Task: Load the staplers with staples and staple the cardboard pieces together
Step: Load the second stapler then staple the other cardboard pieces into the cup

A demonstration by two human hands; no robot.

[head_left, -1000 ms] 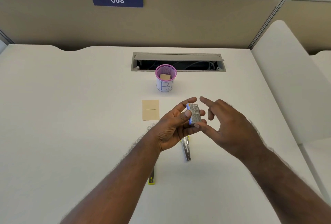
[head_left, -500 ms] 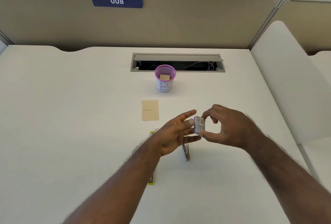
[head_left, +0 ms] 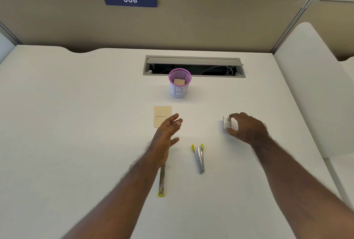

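My right hand (head_left: 247, 128) grips a small box of staples (head_left: 227, 122) between thumb and fingers, low over the desk at the right. My left hand (head_left: 168, 133) hovers open with fingers spread, just right of two tan cardboard pieces (head_left: 162, 116) lying edge to edge on the desk. A silver stapler with yellow-green trim (head_left: 199, 157) lies between my arms. A thin silver strip with a yellow-green end (head_left: 162, 182) lies near my left forearm, which hides part of it.
A pink mesh cup (head_left: 179, 83) with a paper label holds another cardboard piece, behind the cardboard pieces. An open cable slot (head_left: 193, 66) sits in the white desk (head_left: 76, 124) further back. A beige partition (head_left: 172, 26) closes the back, and a white panel stands at the right.
The staple box passed from my left hand to my right hand, which carried it out to the right. My left hand opened and moved left toward the cardboard pieces.
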